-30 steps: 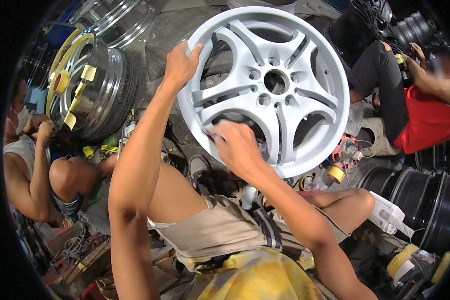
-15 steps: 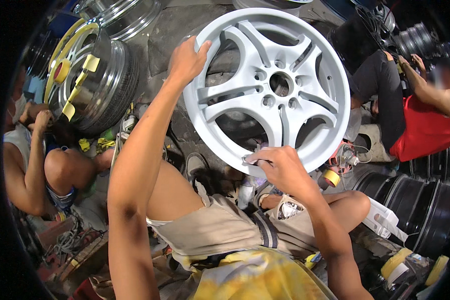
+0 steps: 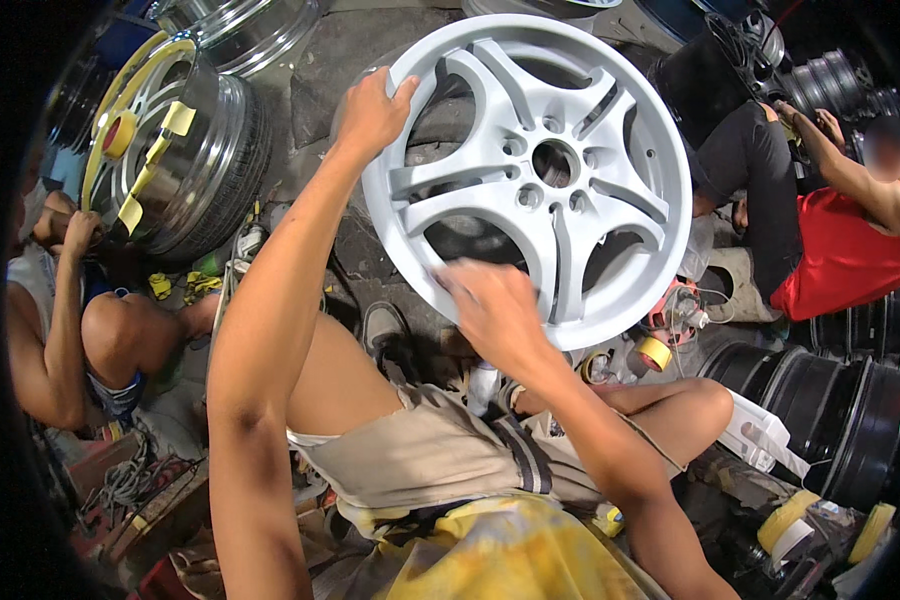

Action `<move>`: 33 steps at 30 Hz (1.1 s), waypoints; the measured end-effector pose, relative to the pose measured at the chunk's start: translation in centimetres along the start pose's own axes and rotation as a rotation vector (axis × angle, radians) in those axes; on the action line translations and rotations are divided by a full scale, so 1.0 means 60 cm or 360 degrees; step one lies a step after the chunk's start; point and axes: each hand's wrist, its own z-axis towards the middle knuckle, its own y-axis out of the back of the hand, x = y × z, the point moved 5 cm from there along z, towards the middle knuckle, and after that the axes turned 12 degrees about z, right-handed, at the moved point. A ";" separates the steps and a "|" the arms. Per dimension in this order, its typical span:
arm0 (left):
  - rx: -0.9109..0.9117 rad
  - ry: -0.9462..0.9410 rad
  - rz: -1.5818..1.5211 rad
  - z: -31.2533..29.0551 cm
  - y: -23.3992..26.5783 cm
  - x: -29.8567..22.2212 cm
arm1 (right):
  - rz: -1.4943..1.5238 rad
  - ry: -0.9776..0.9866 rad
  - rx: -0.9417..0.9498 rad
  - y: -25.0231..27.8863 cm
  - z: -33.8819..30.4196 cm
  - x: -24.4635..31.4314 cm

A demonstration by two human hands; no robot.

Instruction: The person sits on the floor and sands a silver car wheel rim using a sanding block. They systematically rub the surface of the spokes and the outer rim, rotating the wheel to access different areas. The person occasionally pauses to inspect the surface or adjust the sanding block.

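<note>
A pale grey-white alloy wheel rim (image 3: 570, 240) with split spokes is tilted up before me, its face toward me. My left hand (image 3: 373, 112) grips its outer lip at the upper left, thumb on the front edge. On the lower left lip is my right hand (image 3: 490, 305), smeared by motion. Its fingers press a small grey piece, which looks like sandpaper, against the lip; most of that piece is hidden.
At left a person works beside a tyred chrome wheel (image 3: 185, 155) with yellow tape. A person in a red top (image 3: 855, 255) sits at right. Black rims (image 3: 820, 410) lie stacked below that person. Tape rolls (image 3: 653, 352) and a red power tool (image 3: 675, 305) stand near my knee.
My right hand has slid left and up along the lower lip of the wheel rim. My left hand keeps its grip, and the rim has shifted slightly left in view.
</note>
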 end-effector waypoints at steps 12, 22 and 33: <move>-0.0042 0.0023 0.0056 -0.002 -0.008 0.012 | -0.0197 0.0002 0.0026 -0.010 0.012 0.020; -0.0095 -0.0001 -0.0058 -0.006 0.002 0.006 | -0.0278 0.0032 -0.0010 -0.024 0.024 -0.007; 0.0047 0.0055 -0.0117 -0.012 0.002 -0.003 | 0.1700 -0.0567 -0.0573 0.176 0.010 -0.068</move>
